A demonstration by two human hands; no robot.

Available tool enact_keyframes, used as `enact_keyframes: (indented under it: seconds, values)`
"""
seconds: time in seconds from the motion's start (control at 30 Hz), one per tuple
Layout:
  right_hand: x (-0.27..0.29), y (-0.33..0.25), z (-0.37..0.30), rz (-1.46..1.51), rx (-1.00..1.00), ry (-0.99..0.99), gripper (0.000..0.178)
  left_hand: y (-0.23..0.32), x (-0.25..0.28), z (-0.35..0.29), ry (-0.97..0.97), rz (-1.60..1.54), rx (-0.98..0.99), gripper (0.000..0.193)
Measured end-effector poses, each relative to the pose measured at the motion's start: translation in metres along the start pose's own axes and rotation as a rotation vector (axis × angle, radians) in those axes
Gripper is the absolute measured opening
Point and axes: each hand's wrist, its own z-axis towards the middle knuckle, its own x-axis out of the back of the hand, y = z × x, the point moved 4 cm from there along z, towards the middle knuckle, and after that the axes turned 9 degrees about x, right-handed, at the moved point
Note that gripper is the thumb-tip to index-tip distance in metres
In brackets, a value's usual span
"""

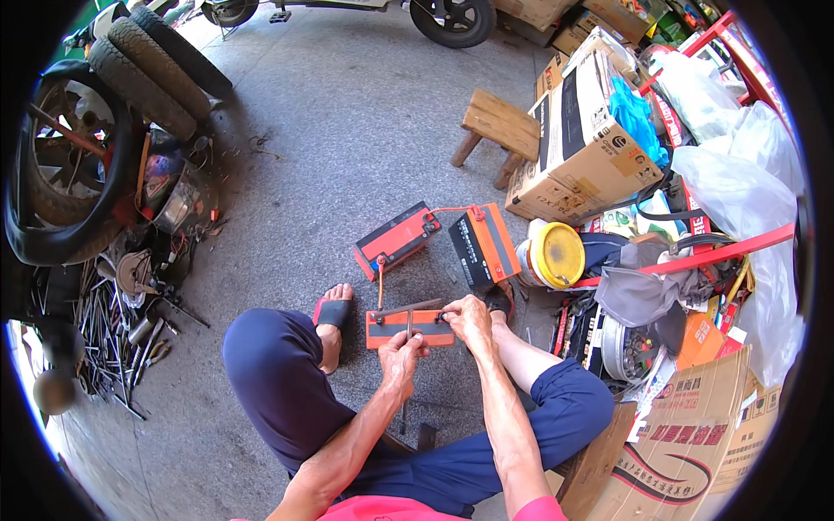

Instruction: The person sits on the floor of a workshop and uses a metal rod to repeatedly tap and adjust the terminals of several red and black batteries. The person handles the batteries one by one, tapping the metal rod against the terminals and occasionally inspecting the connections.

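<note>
Between my feet lies an orange battery (375,331) with a dark band along its top. My left hand (401,360) is closed at its near edge, pinching a thin metal rod (410,322) that points away from me. A dark narrow bar (413,306) crosses the rod's far end; I cannot tell whether the two are joined. Fingers of my right hand (470,323) are pinched at the black terminal on the battery's right end, hiding what they grip. Beyond stand a red-and-black battery (395,239) and an orange-and-black one (483,246), linked by red cables; another cable drops to the near battery.
Tyres (139,78) and a heap of hand tools (117,330) lie at the left. Right of the batteries are a yellow-lidded bucket (557,254), a wooden stool (501,124), a cardboard box (578,143) and piled bags. A parked two-wheeler's wheel (453,19) shows at the far edge.
</note>
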Motion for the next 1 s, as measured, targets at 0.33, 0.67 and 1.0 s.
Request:
enact_keyframes:
  seconds: [0.33, 0.67, 1.0]
  values:
    - [-0.003, -0.017, -0.014, -0.035, 0.042, 0.171, 0.009, -0.009, -0.021, 0.038, 0.175, 0.299, -0.251, 0.02]
    - [-0.008, 0.006, -0.006, 0.132, -0.236, 0.061, 0.012, -0.007, -0.041, 0.053, 0.347, 0.585, -0.233, 0.024]
    - [-0.011, -0.001, -0.007, -0.019, -0.047, 0.185, 0.012, -0.012, -0.041, 0.064, 0.389, 0.766, -0.352, 0.029]
